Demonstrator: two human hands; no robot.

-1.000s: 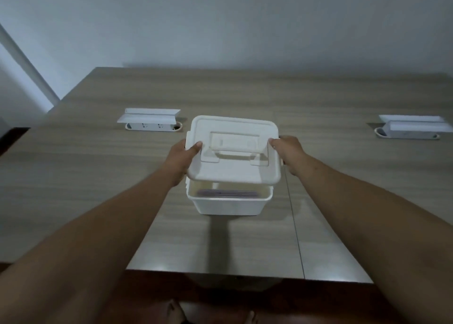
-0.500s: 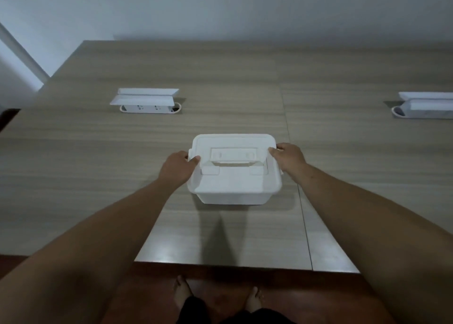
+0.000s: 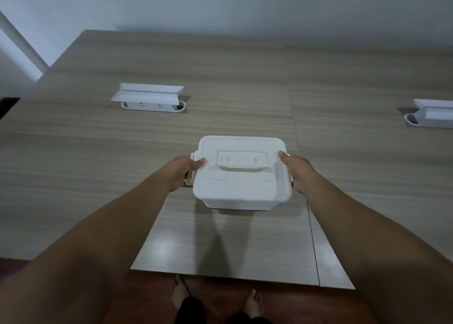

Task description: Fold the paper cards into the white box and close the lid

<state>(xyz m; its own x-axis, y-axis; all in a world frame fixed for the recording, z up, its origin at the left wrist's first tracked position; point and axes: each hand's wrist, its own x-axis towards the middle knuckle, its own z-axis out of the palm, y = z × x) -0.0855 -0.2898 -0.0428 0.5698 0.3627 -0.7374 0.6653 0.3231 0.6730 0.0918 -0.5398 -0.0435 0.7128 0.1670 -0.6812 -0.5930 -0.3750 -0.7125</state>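
Note:
The white box (image 3: 241, 203) stands on the wooden table near its front edge, with its lid (image 3: 241, 186) lying flat on top. A flat carry handle (image 3: 242, 160) is folded down on the lid. My left hand (image 3: 182, 174) grips the box's left side, thumb on the lid's edge, by the side latch (image 3: 190, 179). My right hand (image 3: 297, 172) holds the right side the same way, thumb on the lid. The paper cards are hidden inside the box.
A white socket unit with a raised flap (image 3: 149, 99) sits at the table's back left. A second one (image 3: 431, 114) is at the right edge. The table's front edge (image 3: 220, 276) runs just above my bare feet.
The lid was tilted above the box, showing cards inside. It has come down flat onto the box. Both hands stayed on its sides, and the view has tipped downward.

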